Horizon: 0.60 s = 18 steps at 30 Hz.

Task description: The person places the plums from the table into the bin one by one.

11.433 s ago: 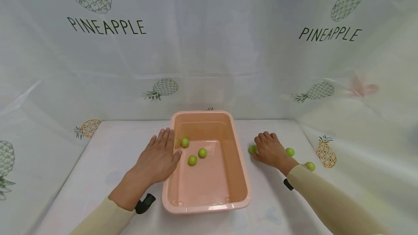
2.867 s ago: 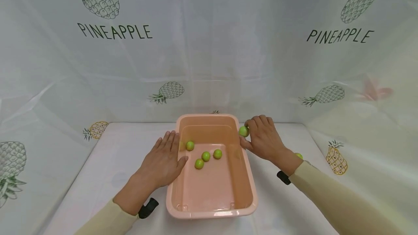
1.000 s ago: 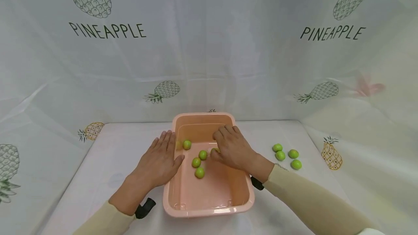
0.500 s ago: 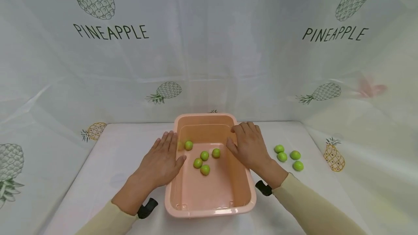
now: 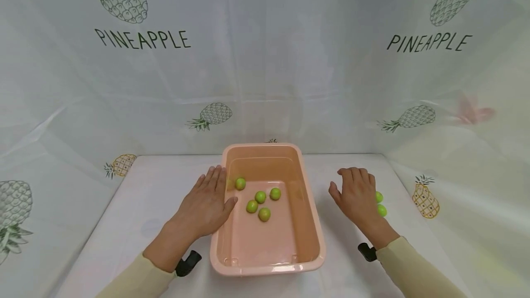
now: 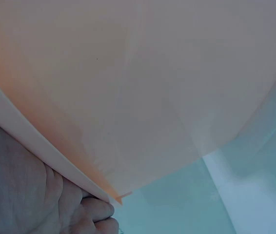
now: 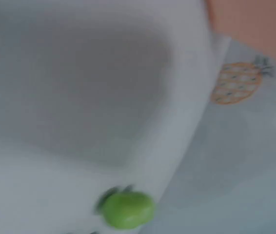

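A pink-orange plastic tub stands on the table, with several small round green fruits on its floor. Along its left rim lies my left hand, fingers straight and thumb reaching over the edge. In the left wrist view that hand touches the tub wall. To the right of the tub, my right hand hovers over the table, fingers loosely bent and holding nothing. Two green fruits show just past it; others there are hidden behind the hand. The right wrist view has a blurred green fruit.
White cloth covers the table. A pineapple-printed curtain hangs behind and at both sides. Black wrist bands sit on both arms.
My right hand has left the tub and moved right to the loose fruits. Another fruit has been released inside the tub. My left hand has stayed on the rim.
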### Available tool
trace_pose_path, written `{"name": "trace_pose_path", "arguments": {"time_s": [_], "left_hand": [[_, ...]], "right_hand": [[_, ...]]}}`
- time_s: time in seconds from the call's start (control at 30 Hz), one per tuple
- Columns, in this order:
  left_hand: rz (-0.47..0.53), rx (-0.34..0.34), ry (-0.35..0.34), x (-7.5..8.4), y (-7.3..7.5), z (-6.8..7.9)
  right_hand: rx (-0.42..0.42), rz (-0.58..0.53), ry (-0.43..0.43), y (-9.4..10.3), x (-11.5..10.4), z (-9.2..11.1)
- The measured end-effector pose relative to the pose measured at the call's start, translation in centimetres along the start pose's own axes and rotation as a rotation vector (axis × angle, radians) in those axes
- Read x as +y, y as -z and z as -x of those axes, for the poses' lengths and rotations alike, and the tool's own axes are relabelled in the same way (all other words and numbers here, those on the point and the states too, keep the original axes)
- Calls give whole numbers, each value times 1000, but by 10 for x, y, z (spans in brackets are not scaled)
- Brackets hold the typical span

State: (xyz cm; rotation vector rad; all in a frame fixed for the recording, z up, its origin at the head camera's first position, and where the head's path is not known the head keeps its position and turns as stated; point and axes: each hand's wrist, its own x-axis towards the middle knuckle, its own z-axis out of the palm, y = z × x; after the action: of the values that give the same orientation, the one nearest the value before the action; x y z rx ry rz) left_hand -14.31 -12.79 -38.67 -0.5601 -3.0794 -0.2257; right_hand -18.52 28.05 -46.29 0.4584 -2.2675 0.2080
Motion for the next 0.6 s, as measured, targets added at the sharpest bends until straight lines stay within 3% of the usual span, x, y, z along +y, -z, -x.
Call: {"name": "trace_pose_path", "arguments": {"time_s": [0.27,0.6], "left_hand": [[3,-7,3,1,1,0],[-7,-7,-2,0,1,0]], "right_hand": [[-91,127,62,3,45,46],[-229,184,101,23,87,87]]}}
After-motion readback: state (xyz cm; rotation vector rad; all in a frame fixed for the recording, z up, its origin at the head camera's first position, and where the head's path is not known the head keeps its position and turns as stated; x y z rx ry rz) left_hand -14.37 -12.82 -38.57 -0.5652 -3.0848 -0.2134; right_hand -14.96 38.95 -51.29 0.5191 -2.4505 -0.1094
